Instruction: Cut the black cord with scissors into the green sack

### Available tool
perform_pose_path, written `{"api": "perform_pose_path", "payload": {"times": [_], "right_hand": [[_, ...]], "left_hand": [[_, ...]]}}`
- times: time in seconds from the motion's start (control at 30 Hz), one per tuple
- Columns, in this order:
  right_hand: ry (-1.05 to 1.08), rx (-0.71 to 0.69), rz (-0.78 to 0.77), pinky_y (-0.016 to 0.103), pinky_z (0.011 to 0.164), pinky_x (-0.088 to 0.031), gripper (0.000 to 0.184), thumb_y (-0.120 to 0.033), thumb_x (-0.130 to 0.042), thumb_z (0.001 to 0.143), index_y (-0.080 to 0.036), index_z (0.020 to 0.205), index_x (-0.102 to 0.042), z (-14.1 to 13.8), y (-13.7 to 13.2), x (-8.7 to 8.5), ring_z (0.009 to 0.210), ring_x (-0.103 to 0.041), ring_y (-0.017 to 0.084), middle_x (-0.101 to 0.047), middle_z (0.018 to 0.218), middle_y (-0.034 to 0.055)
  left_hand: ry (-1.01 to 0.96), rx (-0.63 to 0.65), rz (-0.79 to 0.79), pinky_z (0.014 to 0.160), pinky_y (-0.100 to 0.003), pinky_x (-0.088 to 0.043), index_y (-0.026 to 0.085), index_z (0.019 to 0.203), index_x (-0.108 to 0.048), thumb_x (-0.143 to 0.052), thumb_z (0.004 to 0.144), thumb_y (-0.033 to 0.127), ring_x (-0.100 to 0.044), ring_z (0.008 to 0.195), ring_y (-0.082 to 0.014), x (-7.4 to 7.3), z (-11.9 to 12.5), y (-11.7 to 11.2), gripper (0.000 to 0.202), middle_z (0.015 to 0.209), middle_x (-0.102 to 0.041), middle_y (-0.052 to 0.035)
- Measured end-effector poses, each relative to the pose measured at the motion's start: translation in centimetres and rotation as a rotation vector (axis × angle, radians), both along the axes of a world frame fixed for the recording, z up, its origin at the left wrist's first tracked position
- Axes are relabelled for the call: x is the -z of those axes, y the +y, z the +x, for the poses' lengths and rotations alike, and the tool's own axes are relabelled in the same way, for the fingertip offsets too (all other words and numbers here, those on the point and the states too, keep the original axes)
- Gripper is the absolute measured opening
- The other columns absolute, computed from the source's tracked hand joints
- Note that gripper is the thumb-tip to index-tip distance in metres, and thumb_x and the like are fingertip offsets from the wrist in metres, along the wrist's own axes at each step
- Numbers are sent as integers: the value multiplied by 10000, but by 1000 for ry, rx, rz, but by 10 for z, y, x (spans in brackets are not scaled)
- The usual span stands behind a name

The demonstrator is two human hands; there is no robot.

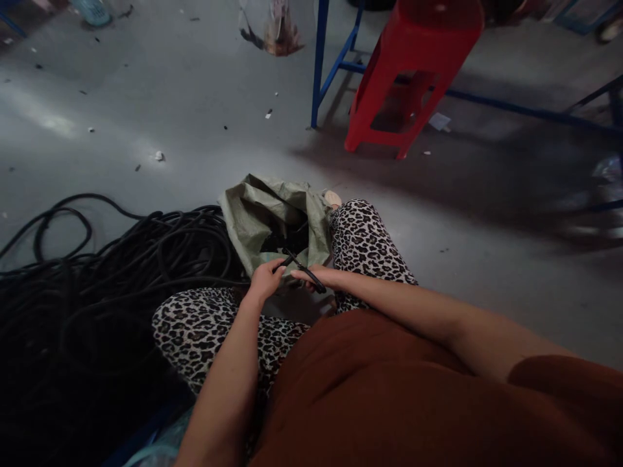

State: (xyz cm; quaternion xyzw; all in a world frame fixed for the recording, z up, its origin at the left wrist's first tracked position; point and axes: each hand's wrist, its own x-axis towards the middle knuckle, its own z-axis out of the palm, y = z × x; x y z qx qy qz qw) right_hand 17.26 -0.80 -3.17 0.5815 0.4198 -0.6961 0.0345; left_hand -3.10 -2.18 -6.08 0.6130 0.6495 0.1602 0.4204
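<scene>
My right hand (314,275) grips the black handles of a pair of scissors (307,269), whose blades point up and to the left. Pinched in my left hand (267,279) is the end of a black rubber hose or cable (282,264), close to the blades. Whether the blades touch it I cannot tell. Both hands are just above the near rim of an open greenish woven sack (238,214), which has dark pieces (287,239) inside. From the left a large heap of black hose or cable (160,250) reaches up to my left hand.
A red plastic stool (374,130) stands ahead, beside a blue metal frame (318,71). Small scraps lie about the grey floor (185,123). A clear bag (280,32) sits at the top. My knees, in leopard-print trousers (365,240), flank the sack's near side.
</scene>
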Motion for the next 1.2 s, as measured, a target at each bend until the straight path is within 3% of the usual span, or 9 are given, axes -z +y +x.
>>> {"api": "perform_pose_path", "payload": {"times": [0.13, 0.27, 0.47, 0.63, 0.93, 1.2], "right_hand": [[3, -10, 9, 199, 453, -455, 514, -627, -713, 941, -136, 797, -657, -1, -2, 9, 542, -574, 128, -622, 653, 28], [-13, -4, 19, 190, 436, -442, 529, -633, -708, 944, -134, 780, -647, -2, -1, 11, 523, -571, 122, -616, 634, 22], [-82, 22, -27, 193, 390, -415, 512, -572, -634, 1016, -155, 721, -611, -5, 0, -5, 430, -564, 130, -570, 523, 9], [-128, -11, 28, 206, 380, -410, 490, -477, -578, 1063, -147, 702, -619, -6, 0, -13, 384, -523, 118, -574, 515, 19], [-189, -126, 172, 223, 366, -405, 587, -676, -658, 952, -182, 637, -628, -1, 3, 5, 412, -561, 164, -526, 430, 17], [-196, -132, 193, 238, 381, -432, 590, -708, -663, 930, -164, 701, -666, 0, 5, 12, 420, -582, 179, -552, 454, 29]], "left_hand": [[-9, 27, -1, 1000, -397, -583, 230, 1108, -816, -598, 896, 251, -745, 1072, -264, 2, 2, -2, 304, 1115, -821, -61], [1, 25, 0, 1018, -410, -577, 224, 1123, -816, -601, 898, 240, -743, 1086, -271, 1, 2, -3, 311, 1130, -819, -76], [-1, 10, 8, 1026, -419, -571, 223, 1115, -816, -620, 887, 233, -746, 1072, -272, 0, 2, -2, 301, 1113, -823, -76], [-36, -31, 11, 1012, -410, -575, 201, 1116, -808, -612, 886, 235, -745, 1062, -264, 3, 2, 0, 304, 1086, -825, -82], [33, -75, 43, 1012, -427, -573, 199, 1131, -796, -618, 904, 256, -747, 1058, -278, -2, 1, 2, 295, 1094, -817, -98], [129, -88, 62, 1026, -415, -569, 212, 1141, -793, -667, 887, 269, -741, 1082, -280, -4, -3, 0, 289, 1154, -808, -100]]}}
